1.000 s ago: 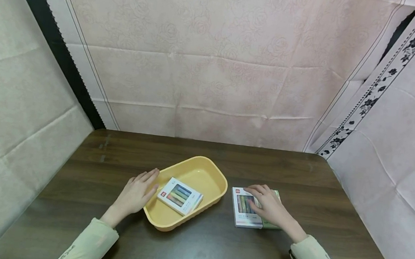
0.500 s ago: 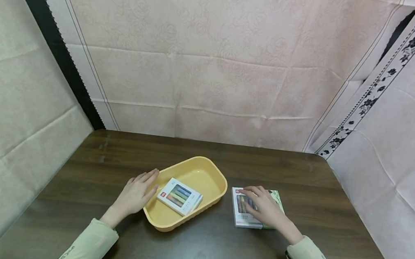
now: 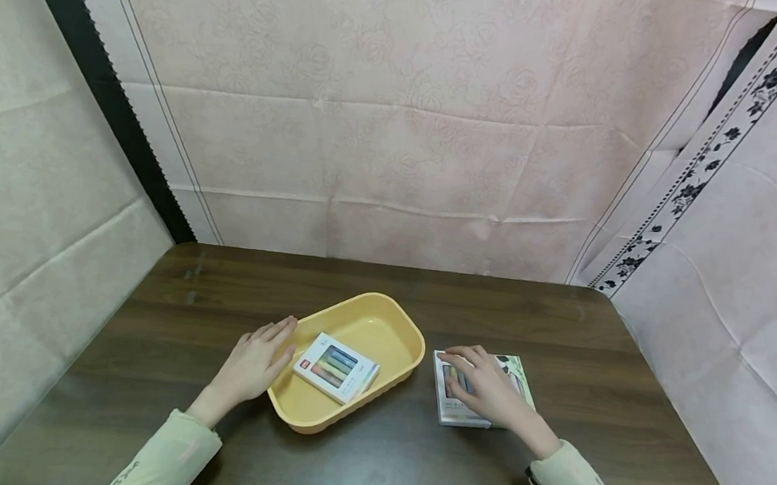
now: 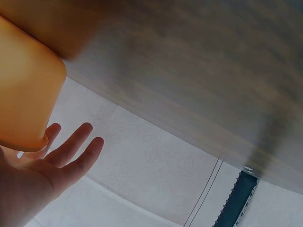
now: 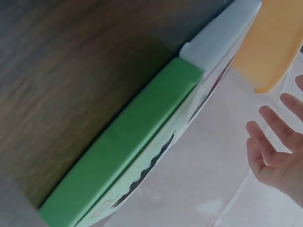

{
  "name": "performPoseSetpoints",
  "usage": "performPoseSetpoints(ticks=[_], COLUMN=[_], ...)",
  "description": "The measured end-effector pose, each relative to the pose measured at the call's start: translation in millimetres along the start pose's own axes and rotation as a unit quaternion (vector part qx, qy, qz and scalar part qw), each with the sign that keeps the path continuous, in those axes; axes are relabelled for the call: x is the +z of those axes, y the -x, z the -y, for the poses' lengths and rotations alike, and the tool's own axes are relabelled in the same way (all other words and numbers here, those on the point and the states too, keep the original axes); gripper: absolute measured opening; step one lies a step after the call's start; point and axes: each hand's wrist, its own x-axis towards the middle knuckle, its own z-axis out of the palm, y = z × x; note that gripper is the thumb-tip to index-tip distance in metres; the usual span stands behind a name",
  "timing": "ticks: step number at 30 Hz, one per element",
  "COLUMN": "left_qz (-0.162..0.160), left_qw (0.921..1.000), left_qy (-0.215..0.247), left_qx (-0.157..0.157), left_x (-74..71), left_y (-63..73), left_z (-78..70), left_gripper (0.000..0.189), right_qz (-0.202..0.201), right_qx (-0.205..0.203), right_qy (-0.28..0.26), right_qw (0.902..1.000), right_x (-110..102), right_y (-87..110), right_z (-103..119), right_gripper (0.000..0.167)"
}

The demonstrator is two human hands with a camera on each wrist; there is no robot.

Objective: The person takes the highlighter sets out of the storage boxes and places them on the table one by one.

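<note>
My left hand (image 3: 249, 361) lies along the left rim of a yellow plastic tray (image 3: 387, 333), its fingers fairly straight. Inside the tray is a white box (image 3: 357, 384) with a window or picture of coloured sticks. Over at the right, my right hand (image 3: 486, 390) hovers above a similar white box (image 3: 459, 417), partly covering it, with fingers loosely bent and holding nothing. A green section (image 3: 516, 373) adjoins that box's right side; whether it is a separate box I cannot tell. In the right wrist view, the hand (image 5: 284, 146) is apart from the green side (image 5: 128, 137).
Everything stands on a dark wooden table (image 3: 368, 476). Pale patterned cloth (image 3: 396, 158) hangs behind the table and on both sides. Bare tabletop lies between the tray and the right-hand box.
My right hand has shifted left over the box, showing more of the green section and hiding more of the white part. The left hand, tray and boxes have stayed put.
</note>
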Motion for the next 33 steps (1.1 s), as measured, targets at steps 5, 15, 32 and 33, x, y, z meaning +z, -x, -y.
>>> performPoseSetpoints(ticks=[5,15,32,33], left_qz=[0.002,-0.002,-0.006,-0.006], left_qw=[1.0000,1.0000,1.0000,1.0000], left_qy=[0.001,0.001,0.002,0.002], left_qx=[-0.002,-0.002,0.000,0.000], left_x=[0.5,1.9,1.4,1.7], left_y=[0.5,0.2,0.1,0.0], left_z=[0.1,0.9,0.3,0.4], left_gripper=[0.048,0.047,0.047,0.047], right_qz=[-0.004,0.004,0.030,0.031], right_qx=[-0.011,-0.016,0.002,0.001], right_qy=[0.005,-0.011,-0.031,-0.032], right_qw=[0.9999,0.9998,0.9991,0.9990], right_x=[1,-1,-2,-2], right_y=[-1.9,-6.7,-12.7,-12.8], right_z=[2,9,18,19], right_gripper=[0.034,0.035,0.033,0.033])
